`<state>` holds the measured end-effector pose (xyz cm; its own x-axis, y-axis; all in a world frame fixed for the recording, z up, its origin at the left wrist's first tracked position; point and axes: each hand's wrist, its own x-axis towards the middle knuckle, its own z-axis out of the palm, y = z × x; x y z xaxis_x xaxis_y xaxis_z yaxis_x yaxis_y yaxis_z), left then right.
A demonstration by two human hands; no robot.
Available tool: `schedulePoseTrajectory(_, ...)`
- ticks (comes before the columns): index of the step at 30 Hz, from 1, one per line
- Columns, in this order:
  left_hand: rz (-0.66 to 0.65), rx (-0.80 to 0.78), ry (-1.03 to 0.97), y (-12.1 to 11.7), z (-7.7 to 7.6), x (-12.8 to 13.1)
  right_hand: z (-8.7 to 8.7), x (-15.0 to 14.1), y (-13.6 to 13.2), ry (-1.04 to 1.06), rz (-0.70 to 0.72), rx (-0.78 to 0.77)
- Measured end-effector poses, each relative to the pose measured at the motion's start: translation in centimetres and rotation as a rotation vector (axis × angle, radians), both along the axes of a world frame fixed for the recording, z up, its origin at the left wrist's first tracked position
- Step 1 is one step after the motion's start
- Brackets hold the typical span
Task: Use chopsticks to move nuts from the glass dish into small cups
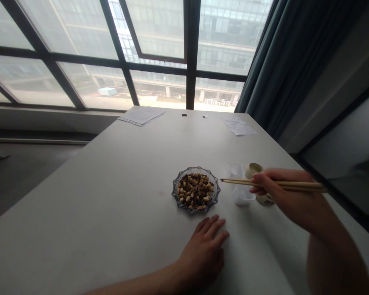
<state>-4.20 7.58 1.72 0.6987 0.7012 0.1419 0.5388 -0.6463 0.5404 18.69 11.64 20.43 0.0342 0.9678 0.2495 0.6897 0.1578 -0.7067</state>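
Right hand point(275, 196) first: the fingers are closed around a pair of chopsticks point(298, 185), gripping them partway along, the thick ends jutting out to the right. The slender, dark-tipped ends point left and lie close together, nothing visible pinched between them, and they sit just right of the glass bowl point(215, 190); the angle doesn't tell me whether they are level with its rim or above it.

Over to the left hand point(204, 248): palm down at the near side of the bowl, fingers loosely extended and a little apart, no object visible in its grasp, fingertips close to the rim but clear of it.

Now the writing! The near cup point(266, 200), partly under the right hand, shows dark marks on its side, too small to read. Any print on the paper stack point(142, 116) at far left or the loose sheets point(240, 127) at far right is equally illegible.

And the containers: that scalloped bowl, in the middle of the white table point(126, 184), holds a heap of nuts point(195, 190), pale ones mixed with dark brown pieces. To its right stand two see-through boxes, a far box point(235, 169) and a near box point(243, 197), contents unclear. Right of them is a pale far cup point(253, 168), mouth showing, its inside hard to make out.
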Motion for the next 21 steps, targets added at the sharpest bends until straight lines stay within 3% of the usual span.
schedulePoseTrajectory(3,-0.007,-0.010,0.007,0.1,-0.1,0.0,1.0,3.3,-1.0,-0.089,-0.220,0.078)
schedulePoseTrajectory(6,-0.008,-0.017,0.009,0.1,0.0,0.0,1.2,5.9,-1.4,-0.165,-0.327,0.068)
schedulePoseTrajectory(10,0.001,-0.010,0.006,0.0,-0.1,0.1,0.3,7.4,-0.3,-0.157,-0.355,-0.059)
schedulePoseTrajectory(15,-0.001,-0.008,0.009,0.1,-0.1,0.2,-1.4,7.1,2.4,-0.170,-0.314,-0.193)
schedulePoseTrajectory(21,-0.007,0.000,0.009,0.1,-0.2,0.2,-1.9,6.3,3.4,-0.191,-0.273,-0.187)
